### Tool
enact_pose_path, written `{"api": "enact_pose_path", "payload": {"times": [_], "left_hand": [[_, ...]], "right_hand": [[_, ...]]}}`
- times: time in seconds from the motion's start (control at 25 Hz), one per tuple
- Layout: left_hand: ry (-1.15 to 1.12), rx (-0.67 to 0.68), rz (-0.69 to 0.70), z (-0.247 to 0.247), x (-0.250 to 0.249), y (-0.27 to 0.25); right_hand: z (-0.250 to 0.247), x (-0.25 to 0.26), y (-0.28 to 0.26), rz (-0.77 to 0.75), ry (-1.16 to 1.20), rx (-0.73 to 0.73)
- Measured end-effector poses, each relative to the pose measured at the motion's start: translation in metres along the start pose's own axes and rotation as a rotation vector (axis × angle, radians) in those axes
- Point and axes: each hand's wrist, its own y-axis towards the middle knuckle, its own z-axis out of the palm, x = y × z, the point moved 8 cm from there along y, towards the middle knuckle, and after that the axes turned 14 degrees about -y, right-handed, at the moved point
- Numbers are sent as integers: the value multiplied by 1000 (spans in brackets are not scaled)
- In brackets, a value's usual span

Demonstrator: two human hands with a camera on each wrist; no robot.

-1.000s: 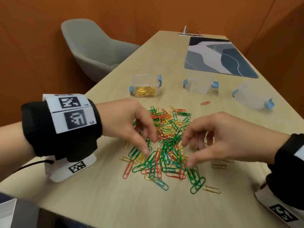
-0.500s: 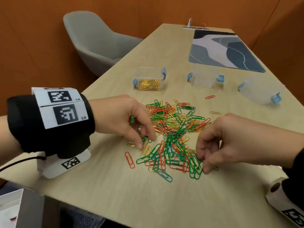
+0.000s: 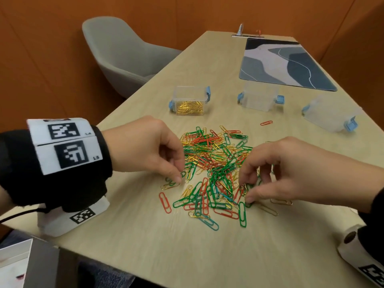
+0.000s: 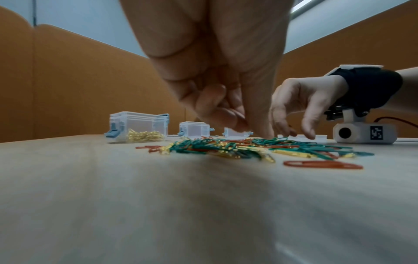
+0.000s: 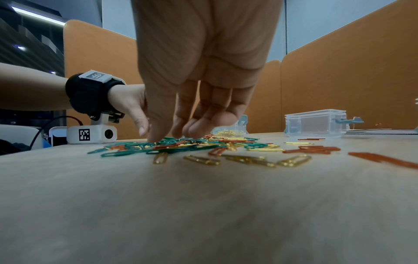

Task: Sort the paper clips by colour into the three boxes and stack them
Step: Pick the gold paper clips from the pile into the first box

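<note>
Orange partition walls on all sides; one grey chair (image 3: 128, 59) at far left, pulled up to a pale wood table (image 3: 187, 252). One patterned blue-grey mat (image 3: 284, 63) at the far right of the table.

Three clear boxes with blue latches, in a row beyond the clips. Left box (image 3: 190, 100) holds a heap of gold clips only. Middle box (image 3: 259, 96) shows nothing inside. Right box (image 3: 330, 114) lies tilted on its side; contents cannot be made out.

Pile of paper clips (image 3: 216, 169) at table centre, near side: green, red and gold mixed, too many and too tangled to count. One red clip (image 3: 266, 123) lies alone between pile and boxes.

Two hands at work. Left hand (image 3: 145, 146) at the pile's left edge, fingers curled down, thumb and forefinger tips meeting on clips at the edge; whether one is actually caught, cannot tell. Right hand (image 3: 284, 171) at the pile's near right, fingers bent, tips down among green clips; grip likewise unclear.
</note>
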Motion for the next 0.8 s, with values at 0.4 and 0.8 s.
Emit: {"api": "enact_pose_path", "payload": {"times": [0.4,0.8], "left_hand": [[11,33,-106,16,2,-1],[-51,84,-192,31,1,-2]], "right_hand": [[12,-10,-8,155,-24,199],[7,-20,-1,158,-58,75]]}}
